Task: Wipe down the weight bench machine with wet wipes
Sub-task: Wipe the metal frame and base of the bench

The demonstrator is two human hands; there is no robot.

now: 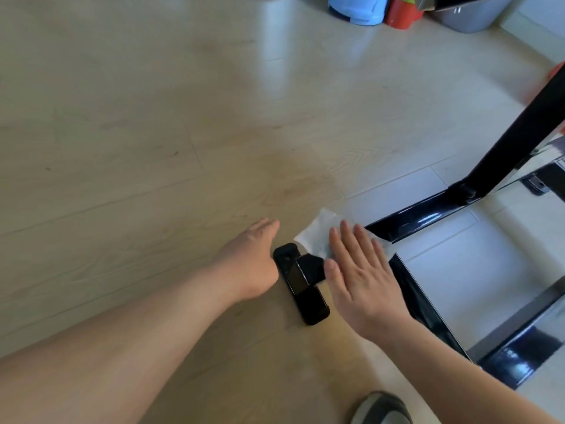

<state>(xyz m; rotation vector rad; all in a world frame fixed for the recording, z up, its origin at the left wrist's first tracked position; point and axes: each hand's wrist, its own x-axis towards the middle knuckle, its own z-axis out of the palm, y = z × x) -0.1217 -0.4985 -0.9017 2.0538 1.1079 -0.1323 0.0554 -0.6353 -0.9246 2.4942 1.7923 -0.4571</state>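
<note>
quick count from my feed: two hands in shot, a left hand point(253, 255) and a right hand point(357, 270). one white wet wipe point(318, 232). one black weight bench frame point(428, 220), with one foot plate point(301, 283) that I can make out. along the far edge: one blue container point(356, 9), one red bottle point(402, 12), one grey bin point(470, 13). one grey shoe point(380, 408) at the bottom edge of my view
</note>
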